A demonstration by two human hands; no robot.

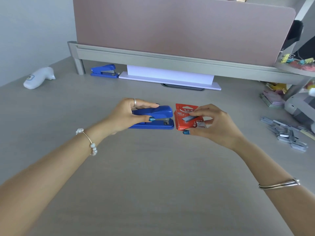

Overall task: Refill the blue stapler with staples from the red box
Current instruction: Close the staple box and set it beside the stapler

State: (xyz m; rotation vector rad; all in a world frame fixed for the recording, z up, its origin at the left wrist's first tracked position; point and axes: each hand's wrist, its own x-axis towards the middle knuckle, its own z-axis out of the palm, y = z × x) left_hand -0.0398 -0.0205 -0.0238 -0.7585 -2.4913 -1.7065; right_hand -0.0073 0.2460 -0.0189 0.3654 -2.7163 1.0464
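On the grey desk (153, 167), the left hand (126, 116) grips the blue stapler (158, 116) near its rear, thumb on the near side and fingers over the top; the stapler lies flat, closed, nose pointing right. Just beside the nose, the right hand (216, 123) holds the red box (185, 118) between thumb and fingertips, tilted up off the desk. A second blue stapler (104, 71) sits far back, and loose staples (286, 133) lie heaped at the right.

Glossy plastic stapler (153, 116), printed card box (187, 119), matt desk (153, 176).
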